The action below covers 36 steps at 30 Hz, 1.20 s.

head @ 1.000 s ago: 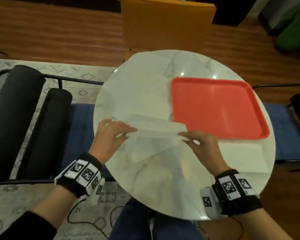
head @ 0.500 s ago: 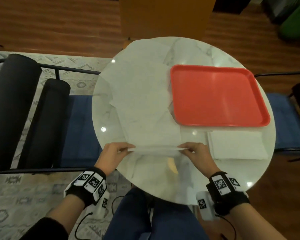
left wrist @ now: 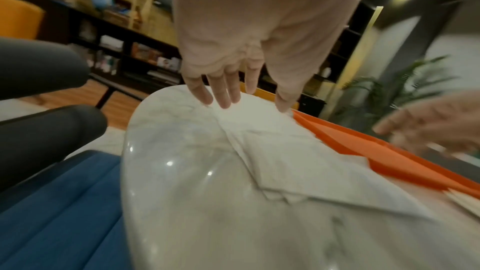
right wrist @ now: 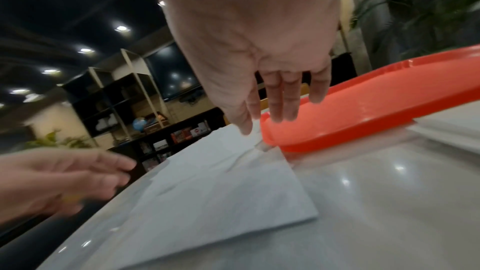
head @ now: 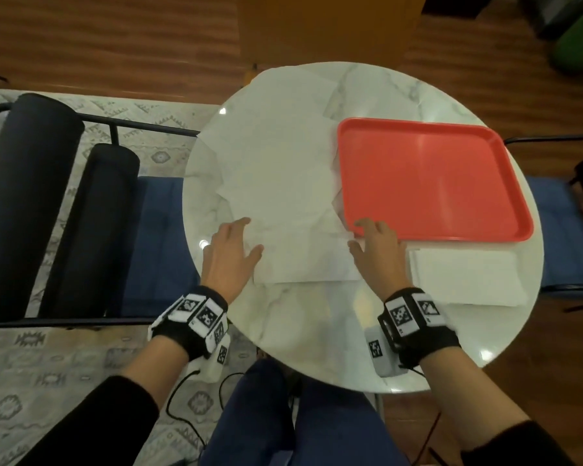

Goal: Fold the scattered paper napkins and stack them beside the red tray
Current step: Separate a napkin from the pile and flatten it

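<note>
A folded white napkin (head: 305, 255) lies flat on the round marble table (head: 317, 331), just left of the red tray (head: 431, 179). My left hand (head: 231, 250) hovers with straight, spread fingers at the napkin's left edge. My right hand (head: 376, 243) does the same at its right edge, its fingertips (right wrist: 283, 114) near the tray's near left corner (right wrist: 275, 137). Neither hand holds anything. More unfolded napkins (head: 276, 136) overlap across the table's far left part. A stack of folded napkins (head: 465, 277) sits in front of the tray.
An orange chair (head: 330, 28) stands beyond the table. Black padded rolls (head: 24, 196) and a blue cushion (head: 162, 230) are on the left. Another blue seat (head: 552, 227) is on the right. My legs (head: 283, 415) are under the table's near edge.
Both hands pulled the napkin's far edge toward me to fold it, then let go. Now they reach forward again, open, over the folded napkin.
</note>
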Available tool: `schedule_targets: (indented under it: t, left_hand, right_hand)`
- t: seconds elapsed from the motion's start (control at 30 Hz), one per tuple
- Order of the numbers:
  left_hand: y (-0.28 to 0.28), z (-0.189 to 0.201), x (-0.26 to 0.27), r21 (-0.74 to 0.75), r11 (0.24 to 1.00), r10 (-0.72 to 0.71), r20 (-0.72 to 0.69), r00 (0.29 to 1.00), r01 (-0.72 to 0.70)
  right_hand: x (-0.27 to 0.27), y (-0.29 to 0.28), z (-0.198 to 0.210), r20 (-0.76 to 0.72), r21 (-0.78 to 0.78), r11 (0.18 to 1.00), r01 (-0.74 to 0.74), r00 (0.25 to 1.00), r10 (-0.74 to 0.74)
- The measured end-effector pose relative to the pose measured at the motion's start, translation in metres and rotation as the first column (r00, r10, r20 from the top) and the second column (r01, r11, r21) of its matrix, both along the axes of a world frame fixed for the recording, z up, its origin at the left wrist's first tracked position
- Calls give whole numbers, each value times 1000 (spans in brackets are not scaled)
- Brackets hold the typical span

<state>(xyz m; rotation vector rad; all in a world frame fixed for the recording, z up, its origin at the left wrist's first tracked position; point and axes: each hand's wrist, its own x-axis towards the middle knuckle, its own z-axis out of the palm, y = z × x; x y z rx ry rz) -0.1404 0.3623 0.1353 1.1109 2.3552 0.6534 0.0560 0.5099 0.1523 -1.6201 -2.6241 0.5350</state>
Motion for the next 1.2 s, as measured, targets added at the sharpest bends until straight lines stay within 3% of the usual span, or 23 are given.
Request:
schedule_targets:
  t: [0.1,0.2,0.27,0.33,0.7,0.83,0.93,1.07,1.2]
  left_hand:
    - [-16,-10,24,12,979,-202,-137,970,205]
    - [-25,-35,38,-207,917,-377,-183,908,340]
    - [-31,-48,37,-344,865,-433,-144,890,366]
    - [-36,-59,35,-346,860,-444,-144,884,376]
    - [-37,-66,28,-305,867,-429,-52,902,395]
    - [-37,-69,28,-287,870,-434,-54,899,402]
    - [-33,-60,31,-284,884,-403,-62,913,371]
    - [-15,-37,44,-145,921,-387,-229,893,362]
    - [14,-5,61,-62,889,-447,-341,827,455]
  right_hand:
    - [-12,-40,-10,-100,-5,984,-179,979,177]
    - [-31,-82,-32,-40,-204,865,-458,887,460]
    - [-37,-96,-49,-23,-308,808,-502,853,521]
    - [-32,-94,-61,-4,-312,802,-509,845,535]
    - [63,-40,-63,133,-258,929,-267,942,308]
    - [54,-36,-66,79,50,966,-255,965,251]
    - [43,-33,-60,66,178,945,-273,962,265]
    - [36,-29,-47,-86,162,959,-231,965,247]
    - [43,-27,-4,-387,-82,989,-121,919,81]
